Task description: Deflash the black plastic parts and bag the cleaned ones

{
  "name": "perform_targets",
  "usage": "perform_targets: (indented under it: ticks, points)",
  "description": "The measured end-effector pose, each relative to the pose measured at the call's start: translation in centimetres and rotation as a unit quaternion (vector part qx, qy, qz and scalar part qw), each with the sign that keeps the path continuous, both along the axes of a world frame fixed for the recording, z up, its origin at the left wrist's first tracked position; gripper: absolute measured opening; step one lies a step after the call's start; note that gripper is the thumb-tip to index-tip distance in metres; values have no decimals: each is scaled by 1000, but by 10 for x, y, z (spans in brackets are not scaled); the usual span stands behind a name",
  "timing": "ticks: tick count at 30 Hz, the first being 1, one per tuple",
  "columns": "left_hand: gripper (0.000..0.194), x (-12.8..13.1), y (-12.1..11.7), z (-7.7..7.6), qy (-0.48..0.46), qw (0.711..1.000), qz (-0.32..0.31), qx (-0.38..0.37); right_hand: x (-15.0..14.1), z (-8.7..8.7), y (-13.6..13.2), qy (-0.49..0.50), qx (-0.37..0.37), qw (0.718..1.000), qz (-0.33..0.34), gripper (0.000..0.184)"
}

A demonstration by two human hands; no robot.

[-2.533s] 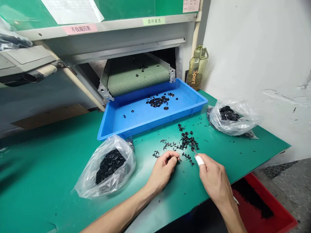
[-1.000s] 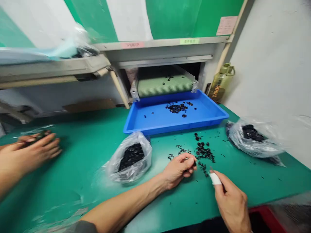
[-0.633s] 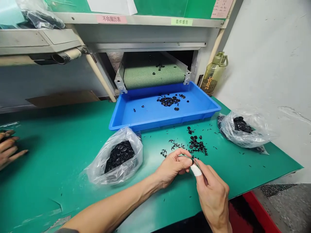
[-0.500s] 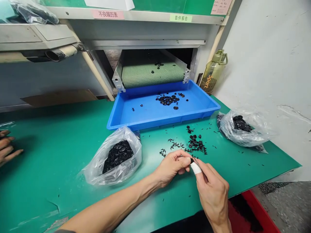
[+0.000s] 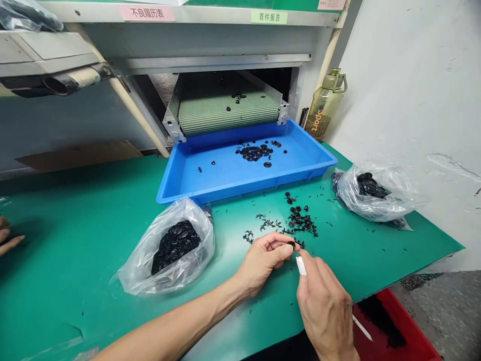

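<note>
My left hand (image 5: 268, 258) is closed in a pinch on a small round black plastic part (image 5: 291, 244). My right hand (image 5: 325, 296) meets it there, closed around a slim white-ended tool (image 5: 363, 328) whose end sticks out below the palm. A thin tip seems to touch the part; its shape is too small to make out. White wrapping (image 5: 301, 265) covers the right thumb. Just beyond the fingers lie loose black plastic parts (image 5: 300, 220), some round, and branched black scraps (image 5: 267, 223). At left stands an open clear bag (image 5: 130, 273) full of round black parts.
A blue tray (image 5: 240, 188) holding black parts sits under a green conveyor belt (image 5: 225, 118). Another clear bag (image 5: 394, 200) of black parts is at right, near a bottle (image 5: 326, 108). A red bin (image 5: 413, 326) stands below the table edge. Another person's hand (image 5: 9, 240) shows at far left.
My right hand has turned and dropped slightly, so the tool's white end now shows below it. The left hand keeps its pinch. The view has shifted a little; the other person's hand shows less.
</note>
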State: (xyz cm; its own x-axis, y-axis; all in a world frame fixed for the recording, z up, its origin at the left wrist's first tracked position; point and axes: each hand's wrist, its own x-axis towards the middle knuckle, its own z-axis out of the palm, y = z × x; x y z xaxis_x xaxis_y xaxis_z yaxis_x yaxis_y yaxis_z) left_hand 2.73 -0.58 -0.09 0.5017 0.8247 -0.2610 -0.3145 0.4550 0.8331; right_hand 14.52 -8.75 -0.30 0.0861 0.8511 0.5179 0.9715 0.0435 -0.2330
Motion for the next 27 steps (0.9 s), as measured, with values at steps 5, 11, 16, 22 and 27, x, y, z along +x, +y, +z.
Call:
perform_targets:
  ticks: [5,11,16,22,27]
  points:
    - [24,1,-3,3,19,1000,12,9,-9,-1,3,-19,7,999,-27,31]
    - [18,3,-6,7,77,994,58,58,-9,-1,7,0,1,1000,-22,30]
    - [15,0,-2,5,122,984,26,124,13,8,12,135,-120,982,55,30]
    - [18,1,3,6,185,969,-22,165,34,15,22,206,-217,949,98,25]
    - [18,0,4,8,234,946,-46,221,45,16,30,213,-263,931,136,24]
